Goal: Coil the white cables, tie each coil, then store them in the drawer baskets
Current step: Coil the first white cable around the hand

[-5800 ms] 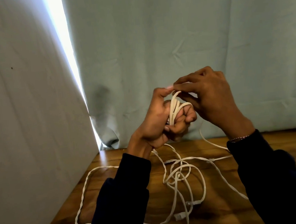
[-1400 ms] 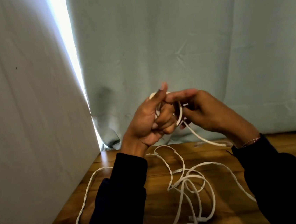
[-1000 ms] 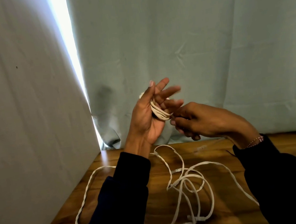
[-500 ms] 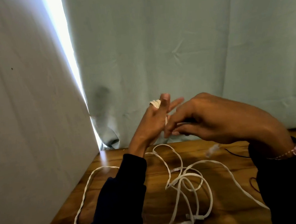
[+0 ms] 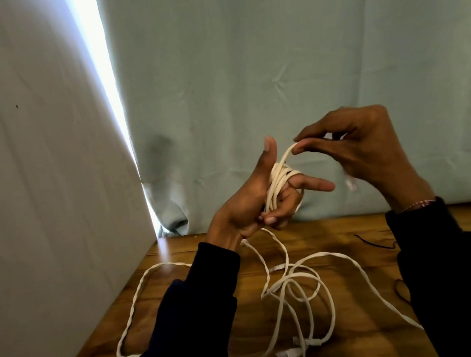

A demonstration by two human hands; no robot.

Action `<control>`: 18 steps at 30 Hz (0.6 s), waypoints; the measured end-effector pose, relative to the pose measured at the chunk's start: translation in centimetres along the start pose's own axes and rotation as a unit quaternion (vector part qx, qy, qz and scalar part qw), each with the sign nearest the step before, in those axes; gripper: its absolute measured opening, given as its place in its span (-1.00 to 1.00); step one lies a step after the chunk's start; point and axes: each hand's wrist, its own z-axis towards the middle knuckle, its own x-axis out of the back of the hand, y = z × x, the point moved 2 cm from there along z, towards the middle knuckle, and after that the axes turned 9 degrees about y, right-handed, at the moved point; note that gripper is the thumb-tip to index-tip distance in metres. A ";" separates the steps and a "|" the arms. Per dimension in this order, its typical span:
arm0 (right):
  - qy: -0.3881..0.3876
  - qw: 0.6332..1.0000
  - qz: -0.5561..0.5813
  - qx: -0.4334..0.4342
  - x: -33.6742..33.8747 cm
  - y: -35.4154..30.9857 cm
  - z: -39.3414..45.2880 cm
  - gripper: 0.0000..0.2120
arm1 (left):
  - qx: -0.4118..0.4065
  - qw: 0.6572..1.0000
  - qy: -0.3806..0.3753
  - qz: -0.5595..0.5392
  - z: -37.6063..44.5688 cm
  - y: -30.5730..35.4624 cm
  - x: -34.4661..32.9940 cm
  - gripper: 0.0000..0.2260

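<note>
Since half a second ago my right hand (image 5: 362,147) has lifted away from the left and risen above it, drawing a strand of the white cable (image 5: 287,154) up with it. Its thumb and forefinger pinch that strand at the tip, the other fingers loosely curled. My left hand (image 5: 255,196) acts as the spool: thumb upright, forefinger pointing right, lower fingers curled to trap the coil (image 5: 277,184) wound round them above the bench (image 5: 336,234). Held taut like this, I judge the strand is ready for another wrap. The coil's long axis runs nearly upright, leaning right toward the top; the pinched strand slants up and right. Loose cable (image 5: 298,285) lies tangled on the bench below, plugs near the front edge.
</note>
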 end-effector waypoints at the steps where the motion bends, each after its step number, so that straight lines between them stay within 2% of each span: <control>1: 0.000 1.000 0.008 -0.007 -0.4 0.7 -0.2 -0.83 | -0.007 1.000 -0.014 -0.022 0.0 0.2 -0.3 0.01; 4: -0.018 0.999 0.007 -0.041 -1.7 1.7 -0.4 -0.87 | -0.011 0.996 -0.022 -0.081 -0.2 0.9 -0.5 -0.07; 6: -0.053 0.996 0.004 -0.075 -2.5 1.6 -0.5 -0.90 | -0.027 0.994 -0.010 -0.110 -0.5 1.4 -0.4 -0.25; 9: -0.132 0.981 0.033 -0.137 -3.5 0.1 -0.7 -0.83 | -0.060 0.986 0.068 -0.141 -0.7 2.1 -0.3 -0.51; 12: -0.198 0.964 0.014 -0.174 -4.6 -1.1 -0.9 -0.93 | -0.099 0.965 0.158 -0.187 -0.8 2.2 0.8 -0.54; 14: -0.209 0.959 0.001 -0.194 -5.1 -1.5 -1.0 -0.92 | -0.113 0.950 0.219 -0.194 -0.6 2.0 1.4 -0.55; 18: -0.228 0.944 -0.018 -0.237 -4.8 -2.0 -1.0 -0.93 | -0.115 0.935 0.261 -0.213 -0.5 2.1 0.9 -0.58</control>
